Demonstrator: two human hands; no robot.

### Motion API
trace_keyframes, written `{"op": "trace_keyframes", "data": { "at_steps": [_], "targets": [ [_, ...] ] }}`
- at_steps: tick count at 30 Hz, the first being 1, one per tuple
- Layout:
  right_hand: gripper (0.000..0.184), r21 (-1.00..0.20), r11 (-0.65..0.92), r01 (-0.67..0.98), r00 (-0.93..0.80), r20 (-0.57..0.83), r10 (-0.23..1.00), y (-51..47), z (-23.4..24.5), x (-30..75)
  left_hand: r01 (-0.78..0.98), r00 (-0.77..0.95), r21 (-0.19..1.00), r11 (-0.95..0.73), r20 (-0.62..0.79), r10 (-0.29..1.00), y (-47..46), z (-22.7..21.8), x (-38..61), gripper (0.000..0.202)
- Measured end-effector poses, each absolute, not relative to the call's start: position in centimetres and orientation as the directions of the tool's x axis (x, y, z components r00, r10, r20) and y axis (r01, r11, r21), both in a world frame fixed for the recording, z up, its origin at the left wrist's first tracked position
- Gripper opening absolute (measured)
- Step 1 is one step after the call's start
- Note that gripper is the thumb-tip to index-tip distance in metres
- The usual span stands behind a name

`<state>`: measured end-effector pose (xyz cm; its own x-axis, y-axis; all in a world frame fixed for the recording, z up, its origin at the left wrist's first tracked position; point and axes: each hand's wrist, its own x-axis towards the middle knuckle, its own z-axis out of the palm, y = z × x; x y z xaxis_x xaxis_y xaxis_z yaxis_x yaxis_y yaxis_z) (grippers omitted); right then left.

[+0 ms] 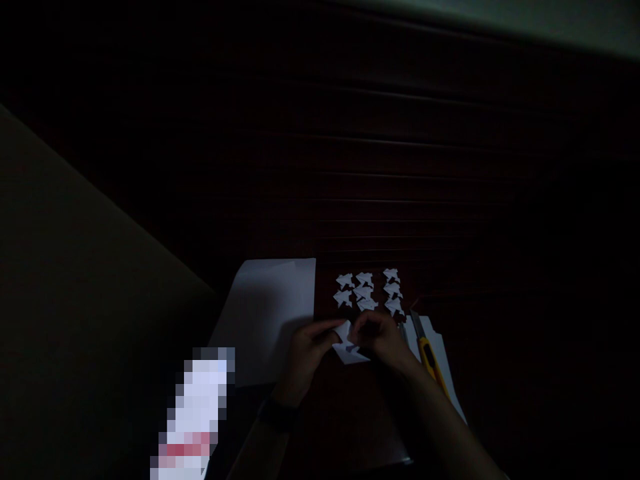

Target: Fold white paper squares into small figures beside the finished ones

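The scene is very dark. My left hand [311,353] and my right hand [383,339] meet over a small white piece of paper [347,341], each pinching it from its own side. The paper is partly folded and lies low over a dark wooden table [400,200]. Just beyond my fingers, several small folded white paper shapes [369,291] lie in rows on the table.
A white paper sheet [270,313] lies to the left of my hands. A yellow utility knife [429,353] rests on another white sheet [440,347] to the right. A blurred-out white object [197,413] sits at bottom left, beside a dark slanting surface [75,300].
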<state>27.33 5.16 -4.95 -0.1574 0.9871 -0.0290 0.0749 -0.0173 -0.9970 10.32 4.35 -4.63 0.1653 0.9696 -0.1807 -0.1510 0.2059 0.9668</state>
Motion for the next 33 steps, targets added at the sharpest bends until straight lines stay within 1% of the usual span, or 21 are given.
{"op": "trace_keyframes", "data": {
  "at_steps": [2,5,8,10,12,14,18,21,25,27,30,33],
  "targets": [
    [0.004,-0.998,-0.035,0.052,-0.136,-0.042,0.99,5.2,-4.8,27.3,-0.16,0.175,0.965,0.209,-0.181,0.968,4.3,-4.3,10.4,0.027],
    [0.005,-0.998,-0.06,0.027,-0.08,-0.062,0.995,5.3,-4.7,27.3,-0.273,0.191,0.929,0.25,-0.202,0.96,4.2,-3.5,10.6,0.031],
    [0.01,-0.995,-0.074,0.07,-0.031,-0.076,0.997,5.4,-4.8,27.3,-0.404,0.205,0.87,0.283,-0.216,0.955,4.1,-3.0,10.7,0.03],
    [0.013,-0.991,-0.068,0.116,-0.027,-0.072,0.997,5.4,-4.9,27.3,-0.425,0.205,0.861,0.279,-0.208,0.956,4.0,-2.8,10.8,0.03],
    [0.016,-0.987,-0.052,0.15,-0.028,-0.057,0.998,5.4,-4.8,27.2,-0.379,0.197,0.888,0.259,-0.196,0.961,4.0,-2.9,10.9,0.031],
    [0.016,-0.983,-0.043,0.178,-0.02,-0.047,0.999,5.3,-4.4,27.2,-0.298,0.18,0.927,0.226,-0.178,0.967,4.1,-3.2,10.9,0.034],
    [0.016,-0.981,-0.078,0.178,0.007,-0.078,0.997,5.0,-3.4,27.2,-0.169,0.17,0.966,0.198,-0.17,0.971,4.2,-3.8,10.9,0.039],
    [0.022,-0.98,-0.075,0.186,-0.011,-0.078,0.997,4.7,-3.0,27.1,-0.137,0.164,0.971,0.195,-0.172,0.971,4.3,-4.3,11.0,0.041],
    [0.025,-0.962,-0.029,0.27,-0.022,-0.036,0.999,4.7,-3.4,26.8,-0.1,0.158,0.981,0.165,-0.148,0.976,4.2,-4.6,11.3,0.04],
    [0.027,-0.959,-0.025,0.284,-0.022,-0.032,0.999,4.7,-3.6,26.7,-0.092,0.137,0.987,0.134,-0.12,0.983,4.2,-4.6,11.4,0.041],
    [0.025,-0.967,-0.026,0.254,-0.048,-0.039,0.998,4.8,-3.5,26.7,-0.065,0.103,0.993,0.096,-0.089,0.991,4.2,-4.9,11.4,0.041],
    [0.021,-0.978,-0.039,0.205,-0.063,-0.053,0.997,4.8,-3.2,26.9,-0.012,0.121,0.997,0.073,-0.071,0.99,4.3,-5.3,11.3,0.036]
  ]
}}
